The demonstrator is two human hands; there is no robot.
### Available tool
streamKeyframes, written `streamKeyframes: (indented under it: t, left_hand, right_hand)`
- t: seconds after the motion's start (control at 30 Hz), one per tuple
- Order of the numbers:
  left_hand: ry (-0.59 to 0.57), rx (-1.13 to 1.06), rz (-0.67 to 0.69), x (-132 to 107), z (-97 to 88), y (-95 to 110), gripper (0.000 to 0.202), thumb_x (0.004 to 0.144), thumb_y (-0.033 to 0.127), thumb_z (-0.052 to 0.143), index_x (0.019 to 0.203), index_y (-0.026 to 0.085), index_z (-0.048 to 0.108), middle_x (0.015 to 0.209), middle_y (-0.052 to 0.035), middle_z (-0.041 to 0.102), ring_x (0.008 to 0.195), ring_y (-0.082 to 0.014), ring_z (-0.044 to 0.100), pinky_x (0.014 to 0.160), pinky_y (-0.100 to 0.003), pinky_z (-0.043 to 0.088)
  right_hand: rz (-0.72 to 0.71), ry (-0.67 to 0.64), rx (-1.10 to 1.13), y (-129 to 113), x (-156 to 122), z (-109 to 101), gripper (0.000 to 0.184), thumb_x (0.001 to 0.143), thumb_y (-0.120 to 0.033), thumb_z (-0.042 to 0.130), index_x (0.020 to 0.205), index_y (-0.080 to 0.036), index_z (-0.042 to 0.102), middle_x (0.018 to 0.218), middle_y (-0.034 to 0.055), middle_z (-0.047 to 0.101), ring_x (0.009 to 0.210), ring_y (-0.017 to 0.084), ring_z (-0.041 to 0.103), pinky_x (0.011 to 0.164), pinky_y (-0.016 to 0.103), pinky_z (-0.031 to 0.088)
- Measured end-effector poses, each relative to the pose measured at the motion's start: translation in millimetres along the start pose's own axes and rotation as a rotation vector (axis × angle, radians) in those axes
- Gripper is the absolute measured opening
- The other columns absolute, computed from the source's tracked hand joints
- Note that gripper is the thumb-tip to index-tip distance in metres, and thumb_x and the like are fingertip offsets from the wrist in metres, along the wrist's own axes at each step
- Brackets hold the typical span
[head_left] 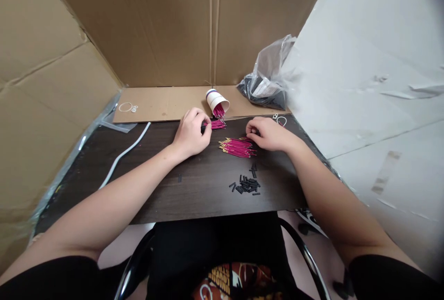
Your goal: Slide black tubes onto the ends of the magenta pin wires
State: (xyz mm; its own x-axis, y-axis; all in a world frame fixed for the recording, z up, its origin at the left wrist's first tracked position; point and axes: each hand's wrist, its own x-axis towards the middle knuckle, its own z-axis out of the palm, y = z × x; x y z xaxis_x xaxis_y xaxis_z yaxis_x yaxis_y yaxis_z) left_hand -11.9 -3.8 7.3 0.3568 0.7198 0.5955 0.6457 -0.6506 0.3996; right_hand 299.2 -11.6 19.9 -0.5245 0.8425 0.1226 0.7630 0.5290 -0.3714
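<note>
My left hand [193, 132] is closed, with the fingers curled around the dark end of a small bundle of magenta wires [218, 125] that points right. My right hand [266, 133] has its fingers bent into a pinch. Something dark shows by those fingertips, too small to make out. Just below and left of it lies a flat row of magenta wires [238, 148] with yellowish ends on the left. Nearer the table's front edge is a loose heap of short black tubes [247, 185]. Behind the bundle, a white paper cup [212, 98] lies tipped, with more magenta wires in its mouth.
A clear plastic bag [267, 85] with black contents sits at the back right on a cardboard strip [156, 103]. White rings [126, 107] lie on the strip's left end. A pale tube [125, 152] runs along the left of the dark table [208, 198]. Cardboard walls [156, 27] enclose it.
</note>
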Motion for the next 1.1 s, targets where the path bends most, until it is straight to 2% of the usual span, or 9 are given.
streamKeyframes:
  t: [0.1,0.23,0.4,0.5,0.63,0.73,0.8,0.93,1.1]
  left_hand:
    - [-0.060,-0.248,0.125,-7,0.8,24,0.005,0.102,0.018,0.064,0.100,0.018,0.069,0.103,-0.0082,0.069,0.093,-0.0216,0.066,0.088,-0.040,0.058]
    - [-0.312,-0.467,0.166,-21,3.5,52,0.008,0.106,0.022,0.065,0.105,0.019,0.073,0.105,-0.0081,0.069,0.092,-0.0201,0.067,0.091,-0.038,0.059]
    - [-0.554,-0.515,0.184,-31,8.0,58,0.019,0.109,0.028,0.065,0.121,0.023,0.079,0.123,-0.0115,0.069,0.111,-0.0252,0.068,0.105,-0.045,0.057]
    - [-0.633,-0.503,0.240,-30,9.0,56,0.023,0.108,0.027,0.066,0.123,0.024,0.083,0.127,-0.0128,0.067,0.116,-0.0270,0.067,0.108,-0.045,0.056]
    - [-0.668,-0.501,0.322,-28,8.4,55,0.021,0.105,0.024,0.069,0.117,0.025,0.087,0.128,-0.0136,0.067,0.118,-0.0284,0.067,0.109,-0.046,0.055]
    - [-0.671,-0.512,0.355,-28,8.5,55,0.019,0.105,0.025,0.072,0.115,0.026,0.089,0.126,-0.0126,0.069,0.117,-0.0275,0.068,0.108,-0.046,0.055]
    - [-0.671,-0.531,0.365,-28,8.9,54,0.017,0.105,0.025,0.073,0.110,0.027,0.089,0.121,-0.0114,0.071,0.113,-0.0262,0.069,0.106,-0.044,0.055]
    - [-0.681,-0.545,0.366,-28,8.0,56,0.014,0.104,0.025,0.075,0.104,0.027,0.089,0.115,-0.0097,0.073,0.105,-0.0250,0.070,0.101,-0.043,0.056]
    - [-0.693,-0.550,0.378,-27,3.0,60,0.014,0.103,0.020,0.070,0.099,0.023,0.083,0.109,-0.0096,0.075,0.102,-0.0244,0.071,0.101,-0.041,0.056]
  right_hand:
    - [-0.032,-0.030,0.012,4,2,3,0.011,0.098,-0.015,0.065,0.088,-0.020,0.066,0.090,0.0070,0.069,0.086,0.023,0.061,0.085,0.038,0.044]
    - [-0.045,-0.029,0.020,8,3,10,0.014,0.099,-0.012,0.062,0.087,-0.021,0.063,0.092,0.0083,0.069,0.087,0.025,0.061,0.085,0.040,0.046]
    - [-0.031,-0.005,-0.058,7,2,18,0.014,0.099,-0.012,0.059,0.089,-0.022,0.058,0.097,0.0110,0.066,0.091,0.028,0.059,0.085,0.043,0.047]
    - [-0.024,0.127,-0.044,1,3,18,0.011,0.101,-0.014,0.054,0.095,-0.022,0.056,0.100,0.0124,0.067,0.095,0.030,0.060,0.088,0.045,0.048]
    - [-0.013,0.335,0.118,-11,5,12,0.008,0.106,-0.018,0.053,0.101,-0.022,0.058,0.098,0.0098,0.069,0.088,0.027,0.062,0.085,0.043,0.049]
    - [-0.041,0.421,0.195,-18,6,10,0.009,0.105,-0.021,0.058,0.111,-0.021,0.064,0.099,0.0092,0.071,0.088,0.026,0.064,0.085,0.042,0.051]
    - [-0.062,0.439,0.188,-19,6,10,0.012,0.106,-0.023,0.059,0.115,-0.020,0.067,0.101,0.0098,0.071,0.090,0.026,0.065,0.086,0.043,0.052]
    - [-0.075,0.441,0.151,-19,6,14,0.016,0.109,-0.024,0.055,0.107,-0.021,0.070,0.104,0.0114,0.070,0.097,0.028,0.066,0.091,0.046,0.052]
    - [-0.092,0.442,0.145,-21,7,15,0.018,0.109,-0.028,0.055,0.102,-0.021,0.069,0.100,0.0110,0.069,0.089,0.026,0.064,0.083,0.042,0.052]
